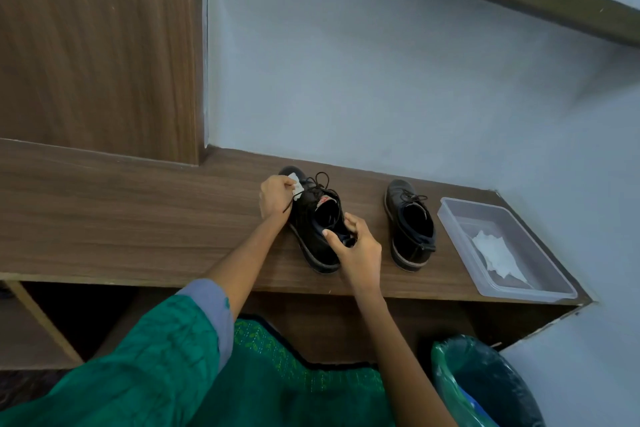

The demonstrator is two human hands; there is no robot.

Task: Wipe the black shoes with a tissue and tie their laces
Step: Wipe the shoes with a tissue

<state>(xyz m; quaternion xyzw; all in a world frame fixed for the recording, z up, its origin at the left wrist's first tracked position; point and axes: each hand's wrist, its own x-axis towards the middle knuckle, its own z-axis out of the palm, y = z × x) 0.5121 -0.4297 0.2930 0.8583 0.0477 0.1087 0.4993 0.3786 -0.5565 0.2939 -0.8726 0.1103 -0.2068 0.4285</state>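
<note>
Green sleeve (145,357), grey cuff (216,315)

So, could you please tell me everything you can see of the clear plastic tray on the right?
The clear plastic tray is a shallow rectangular container with a raised rim, translucent and greyish. It sits flat at the right end of the wooden shelf, just right of the second black shoe, not touching it. One crumpled white tissue lies inside. Neither hand touches it.

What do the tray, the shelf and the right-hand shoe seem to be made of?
Tray: clear plastic, probably; the shelf shows through its walls.
Shelf: wood or wood-look laminate, matt, with brown grain lines.
Right-hand shoe: black leather or imitation, slightly shiny at the toe.
</note>
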